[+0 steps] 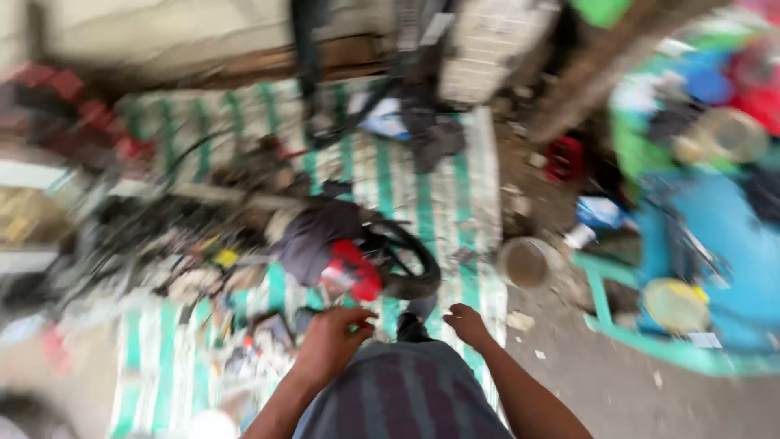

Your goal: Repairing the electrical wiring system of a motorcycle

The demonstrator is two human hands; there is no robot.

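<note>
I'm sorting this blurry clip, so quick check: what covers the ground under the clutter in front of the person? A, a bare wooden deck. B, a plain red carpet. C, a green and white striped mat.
C: a green and white striped mat lies spread beneath the scattered clutter.

Green-and-white striped mat [455, 187] at centre, round grey bowl [524, 262] at three o'clock, blue cart [715, 236] far right, red crates [65, 97] at ten o'clock
</note>
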